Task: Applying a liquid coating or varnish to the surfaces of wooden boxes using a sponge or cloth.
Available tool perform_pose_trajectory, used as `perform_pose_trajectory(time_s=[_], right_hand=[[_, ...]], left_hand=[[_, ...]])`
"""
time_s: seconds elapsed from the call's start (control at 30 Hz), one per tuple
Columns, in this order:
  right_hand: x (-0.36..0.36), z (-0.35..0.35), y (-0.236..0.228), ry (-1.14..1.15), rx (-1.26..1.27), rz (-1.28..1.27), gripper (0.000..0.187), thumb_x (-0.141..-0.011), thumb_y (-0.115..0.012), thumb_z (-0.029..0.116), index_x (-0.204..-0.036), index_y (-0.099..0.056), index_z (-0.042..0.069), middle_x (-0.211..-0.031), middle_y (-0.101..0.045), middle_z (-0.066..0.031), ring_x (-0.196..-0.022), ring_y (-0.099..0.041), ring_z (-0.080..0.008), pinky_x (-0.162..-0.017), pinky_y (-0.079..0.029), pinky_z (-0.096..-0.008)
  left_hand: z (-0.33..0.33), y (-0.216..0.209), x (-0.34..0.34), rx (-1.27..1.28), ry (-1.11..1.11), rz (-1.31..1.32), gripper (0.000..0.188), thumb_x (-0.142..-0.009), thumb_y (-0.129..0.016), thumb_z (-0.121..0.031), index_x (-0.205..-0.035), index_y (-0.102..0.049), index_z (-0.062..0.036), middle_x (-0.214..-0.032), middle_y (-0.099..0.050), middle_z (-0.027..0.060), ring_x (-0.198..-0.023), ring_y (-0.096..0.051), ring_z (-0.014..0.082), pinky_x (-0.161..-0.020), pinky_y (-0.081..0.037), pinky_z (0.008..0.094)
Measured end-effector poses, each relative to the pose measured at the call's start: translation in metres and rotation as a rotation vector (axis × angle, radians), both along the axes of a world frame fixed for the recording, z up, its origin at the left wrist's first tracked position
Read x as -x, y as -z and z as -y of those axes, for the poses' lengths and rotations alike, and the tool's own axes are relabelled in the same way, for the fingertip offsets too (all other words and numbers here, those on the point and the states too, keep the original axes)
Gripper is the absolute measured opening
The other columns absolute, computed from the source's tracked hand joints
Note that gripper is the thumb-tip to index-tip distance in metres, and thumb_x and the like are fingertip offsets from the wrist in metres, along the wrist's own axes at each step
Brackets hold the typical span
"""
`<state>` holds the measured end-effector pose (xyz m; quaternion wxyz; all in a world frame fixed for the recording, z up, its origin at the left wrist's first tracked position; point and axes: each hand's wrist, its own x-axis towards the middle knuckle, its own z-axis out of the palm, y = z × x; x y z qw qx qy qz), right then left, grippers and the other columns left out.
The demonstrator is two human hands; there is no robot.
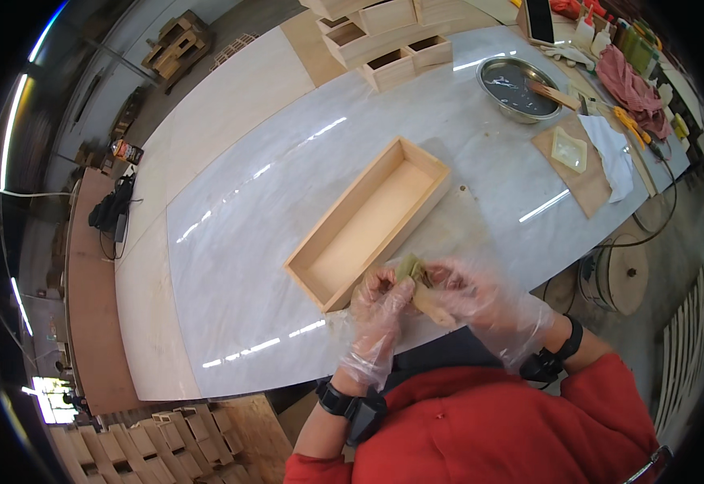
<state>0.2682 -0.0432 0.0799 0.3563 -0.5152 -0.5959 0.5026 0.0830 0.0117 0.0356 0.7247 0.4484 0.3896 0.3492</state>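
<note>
Both hands wear clear plastic gloves and meet at the near edge of the table. My left hand [376, 306], fingers bent, pinches one side of a small green-and-tan rag-like piece [430, 305]. On its other side, the fingers of my right hand [473, 297] are closed on the same piece; they look slightly blurred. An open, long wooden box [368, 230] of pale wood lies just beyond, slanting away to the right. Its near corner is close to my left hand, and nothing lies inside it.
A metal bowl [521, 118] of grey liquid stands at the far right, with a wooden-handled brush [558, 97] in it. Beside it are a translucent tray [570, 152], a white cloth [608, 153] and several bottles [633, 48]. Small wooden boxes [412, 63] are stacked at the far edge.
</note>
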Motion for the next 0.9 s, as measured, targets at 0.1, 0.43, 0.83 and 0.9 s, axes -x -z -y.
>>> perform_pose_trajectory(time_s=[0.1,0.43,0.83,0.9], right_hand=[[0.007,0.011,0.020,0.325,0.145,-0.423,0.036,-0.089,-0.065,0.016,-0.119,-0.059,-0.004,-0.090,-0.064,-0.0102,-0.078,-0.061,-0.0150,-0.068,-0.050,-0.0277],[0.021,0.014,0.024,0.254,0.246,-0.405,0.024,-0.093,-0.062,0.014,-0.110,-0.062,-0.003,-0.087,-0.064,-0.0059,-0.076,-0.060,-0.0093,-0.066,-0.050,-0.0253],[0.029,0.008,0.025,0.318,0.262,-0.369,0.020,-0.092,-0.061,0.019,-0.100,-0.063,0.000,-0.074,-0.062,-0.0019,-0.061,-0.056,-0.0065,-0.053,-0.045,-0.0225],[0.031,0.009,0.024,0.309,0.250,-0.423,0.020,-0.093,-0.060,0.019,-0.098,-0.063,0.000,-0.073,-0.062,-0.0019,-0.059,-0.055,-0.0066,-0.052,-0.044,-0.0225]], left_hand=[[0.006,-0.006,0.005,0.071,-0.038,0.058,0.011,-0.091,-0.065,-0.011,-0.097,-0.059,-0.0060,-0.090,-0.060,0.0020,-0.079,-0.057,0.0088,-0.070,-0.049,0.0233],[0.016,0.003,0.024,0.185,-0.043,0.238,0.010,-0.094,-0.059,-0.011,-0.104,-0.059,-0.0069,-0.097,-0.061,0.0010,-0.083,-0.057,0.0088,-0.067,-0.046,0.0229],[0.031,-0.011,0.028,-0.154,-0.032,-0.054,0.040,-0.084,-0.073,-0.016,-0.115,-0.054,-0.0007,-0.099,-0.061,0.0065,-0.091,-0.060,0.0116,-0.078,-0.051,0.0290],[0.026,0.003,0.028,-0.314,-0.008,-0.140,0.038,-0.085,-0.071,-0.011,-0.116,-0.054,0.0000,-0.103,-0.063,0.0086,-0.094,-0.060,0.0129,-0.080,-0.051,0.0292]])
